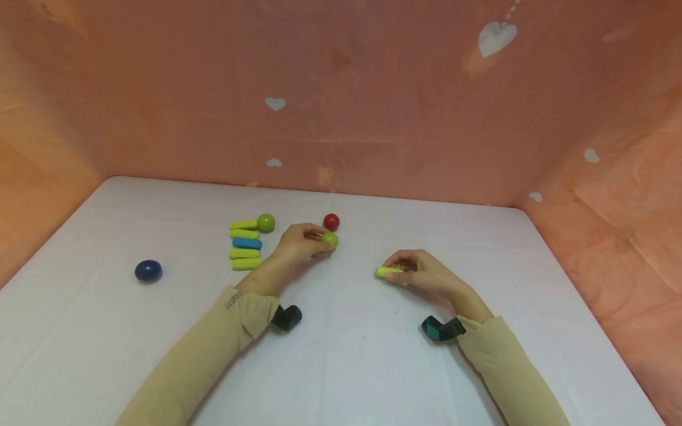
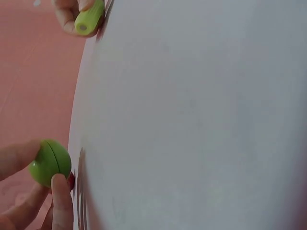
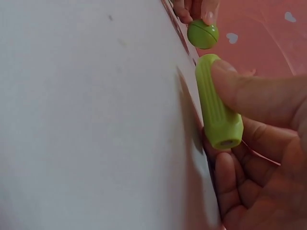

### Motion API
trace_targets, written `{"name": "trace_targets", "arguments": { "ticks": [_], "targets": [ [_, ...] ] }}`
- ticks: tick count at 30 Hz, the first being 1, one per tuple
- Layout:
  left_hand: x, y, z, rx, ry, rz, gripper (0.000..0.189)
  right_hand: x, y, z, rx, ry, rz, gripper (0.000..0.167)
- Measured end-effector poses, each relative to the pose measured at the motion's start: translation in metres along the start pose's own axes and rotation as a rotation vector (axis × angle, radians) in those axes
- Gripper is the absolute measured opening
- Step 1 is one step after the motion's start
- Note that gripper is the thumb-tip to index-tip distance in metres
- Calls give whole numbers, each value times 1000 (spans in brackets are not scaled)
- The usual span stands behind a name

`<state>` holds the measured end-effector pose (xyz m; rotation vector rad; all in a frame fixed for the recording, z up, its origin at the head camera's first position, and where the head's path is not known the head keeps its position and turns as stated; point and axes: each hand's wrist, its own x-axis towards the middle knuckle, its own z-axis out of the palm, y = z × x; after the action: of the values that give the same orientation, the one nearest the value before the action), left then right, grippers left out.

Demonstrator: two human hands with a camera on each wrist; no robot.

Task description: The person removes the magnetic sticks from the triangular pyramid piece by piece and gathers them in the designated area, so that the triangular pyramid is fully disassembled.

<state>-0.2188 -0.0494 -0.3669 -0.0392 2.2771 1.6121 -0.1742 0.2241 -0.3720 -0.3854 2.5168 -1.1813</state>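
My left hand (image 1: 302,243) pinches a green ball (image 2: 50,163) between thumb and fingertips, near the table's middle. A fine seam line runs around the ball. Just behind it a red ball (image 1: 331,222) rests on the table. To the right, my right hand (image 1: 423,273) grips a yellow-green ribbed rod (image 3: 217,103) between thumb and fingers; a small grey disc shows in its end. Rod and green ball are apart. Left of my left hand lie several yellow-green rods (image 1: 244,253) and one blue rod (image 1: 247,243) in a column, with another green ball (image 1: 266,223) at the top rod's right end.
A dark blue ball (image 1: 148,271) sits at the left of the white table (image 1: 346,367). An orange-pink cloth (image 1: 341,89) with white hearts rises behind and at the sides. Dark straps with devices are on both wrists.
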Motion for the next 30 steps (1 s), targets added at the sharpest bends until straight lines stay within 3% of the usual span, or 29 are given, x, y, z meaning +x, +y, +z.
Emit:
{"name": "trace_targets", "arguments": {
  "ticks": [7, 30],
  "targets": [
    [5, -1, -3, 36, 48, -17, 43, -1, -1, 1, 3, 8, 13, 19],
    [3, 0, -2, 18, 28, -50, 49, 1, 2, 2, 11, 4, 1, 23]
  ]
}}
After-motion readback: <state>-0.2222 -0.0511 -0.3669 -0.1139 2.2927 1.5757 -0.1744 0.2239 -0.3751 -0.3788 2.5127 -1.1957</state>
